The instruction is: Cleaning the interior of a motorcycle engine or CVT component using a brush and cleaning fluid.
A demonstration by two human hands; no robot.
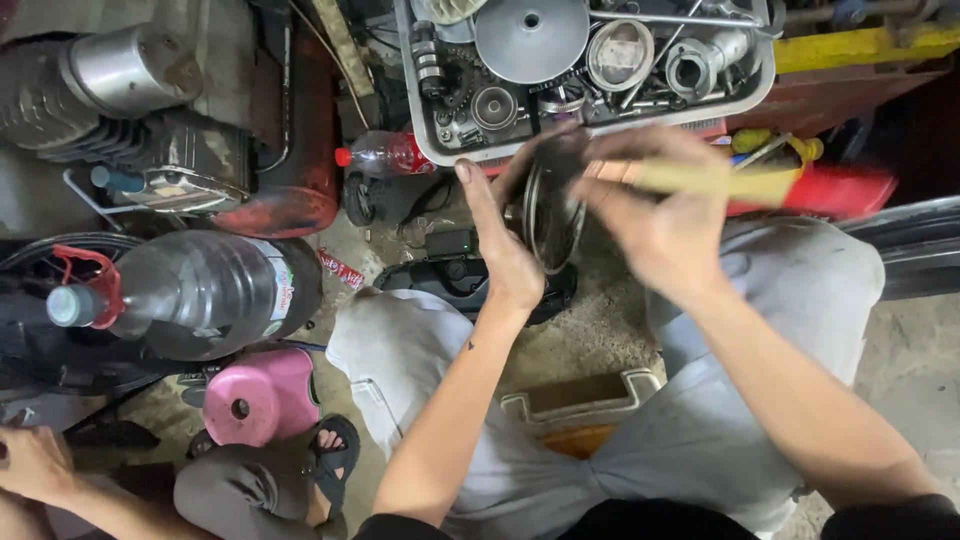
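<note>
My left hand (pixel 500 245) holds a round metal pulley disc (pixel 555 210) upright by its edge, just below the parts tray. My right hand (pixel 655 225) grips a brush with a yellowish and red handle (pixel 770 185), blurred by motion, its end against the disc. Both hands are above my knees in grey trousers.
A grey plastic tray (pixel 425 120) of metal engine parts lies ahead. A large dark plastic bottle (pixel 200 290), a pink cover (pixel 262 395), a red-capped bottle (pixel 385 155) and an engine (pixel 130 100) stand left. Another person's hand (pixel 35 465) and sandalled foot (pixel 330 455) are at lower left.
</note>
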